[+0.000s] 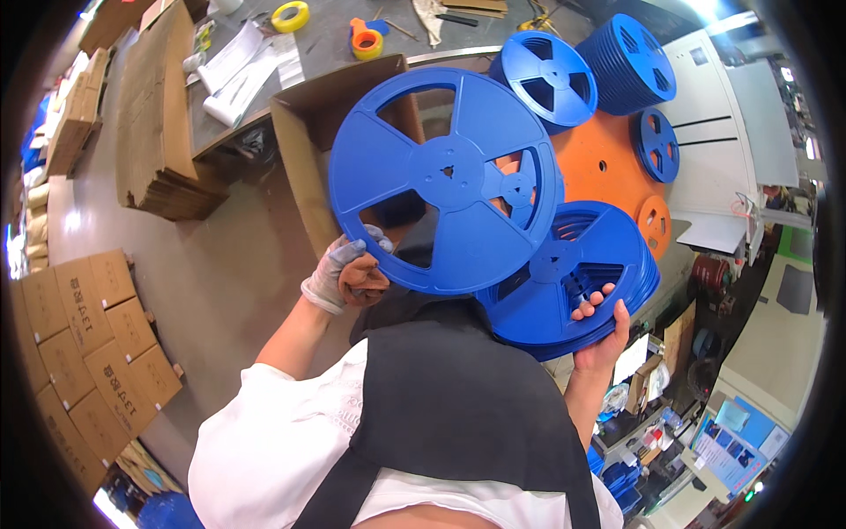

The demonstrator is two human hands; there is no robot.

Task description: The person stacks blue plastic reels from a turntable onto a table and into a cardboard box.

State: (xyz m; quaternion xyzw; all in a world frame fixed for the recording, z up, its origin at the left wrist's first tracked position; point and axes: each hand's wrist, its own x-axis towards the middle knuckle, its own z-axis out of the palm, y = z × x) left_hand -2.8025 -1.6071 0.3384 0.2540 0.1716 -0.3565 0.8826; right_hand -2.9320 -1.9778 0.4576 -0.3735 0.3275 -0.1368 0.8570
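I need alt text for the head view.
A gloved left hand holds a large blue reel by its rim; the bare right hand grips a stack of blue reels. Behind them are an open cardboard box and an orange surface bearing more reels.

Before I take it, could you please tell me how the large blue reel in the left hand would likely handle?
The large blue reel is probably light for its size, given its wide cut-outs. Its flat face, held near the rim by the left hand, suggests stiffness. Being round, it could roll on edge.
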